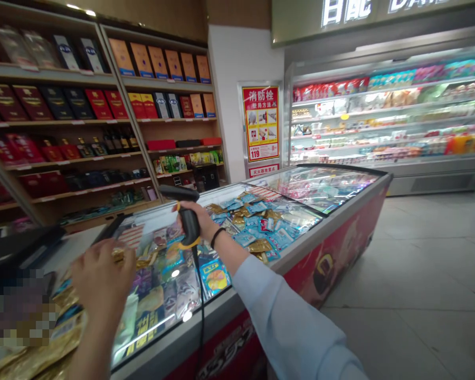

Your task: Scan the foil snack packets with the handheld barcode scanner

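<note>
Black and yellow barcode scanner [190, 227] clasped in the right hand [201, 214], fingers wrapped snugly round the grip, raised above the near part of a glass-topped chest freezer [293, 256]. Black cable [201, 301] hanging from the scanner's lower end, down past the freezer's front edge. Dark band [217, 237] round the right wrist, pale blue sleeve [285, 311] along the forearm. Left hand [103, 274] blurred, fingers bent and thumb set apart, near gold foil packets [47, 351] at the lower left; cannot tell whether pinching anything. Just beyond the right hand, a loose pile of blue and gold packets [257, 221] on the freezer top, with bagged goods [216, 277] visible through the near section. To the left, wooden shelves [154, 83] lined with gift boxes [144, 60]. Further back, a red and yellow fire-hydrant notice [261, 124] on a white column [226, 63], beside an open refrigerated display case [431, 168].
</note>
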`<act>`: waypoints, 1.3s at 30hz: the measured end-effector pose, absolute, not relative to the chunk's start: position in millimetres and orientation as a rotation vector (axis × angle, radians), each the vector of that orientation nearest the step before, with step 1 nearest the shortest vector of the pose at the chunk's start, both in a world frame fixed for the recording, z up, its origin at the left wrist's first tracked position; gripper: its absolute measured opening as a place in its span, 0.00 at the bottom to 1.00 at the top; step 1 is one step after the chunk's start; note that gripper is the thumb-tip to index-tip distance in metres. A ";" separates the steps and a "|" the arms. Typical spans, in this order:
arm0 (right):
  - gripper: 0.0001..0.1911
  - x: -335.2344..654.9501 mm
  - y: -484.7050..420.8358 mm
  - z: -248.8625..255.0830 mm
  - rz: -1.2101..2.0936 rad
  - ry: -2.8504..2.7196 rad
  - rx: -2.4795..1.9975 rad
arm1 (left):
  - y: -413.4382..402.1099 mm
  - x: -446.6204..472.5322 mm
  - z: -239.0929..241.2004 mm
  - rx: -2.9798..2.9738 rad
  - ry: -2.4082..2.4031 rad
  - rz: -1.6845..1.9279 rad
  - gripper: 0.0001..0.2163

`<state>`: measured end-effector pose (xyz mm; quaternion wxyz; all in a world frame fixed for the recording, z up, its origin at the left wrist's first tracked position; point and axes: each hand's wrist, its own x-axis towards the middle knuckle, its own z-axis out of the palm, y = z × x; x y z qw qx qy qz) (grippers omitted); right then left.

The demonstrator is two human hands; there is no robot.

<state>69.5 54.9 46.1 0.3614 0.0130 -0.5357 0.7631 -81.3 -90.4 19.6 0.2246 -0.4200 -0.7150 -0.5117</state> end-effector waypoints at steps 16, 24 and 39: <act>0.17 259.0 131.7 20.2 1.494 -1.159 -0.388 | 91.7 37.8 -39.8 -2.243 -1.997 -0.950 0.11; 0.17 247.5 172.3 7.3 1.503 -1.173 -0.291 | 106.3 39.6 -63.2 -2.232 -2.139 -0.893 0.17; 0.17 237.2 209.6 -26.6 1.592 -1.212 -0.227 | 83.3 62.0 -56.1 -2.460 -2.207 -0.618 0.29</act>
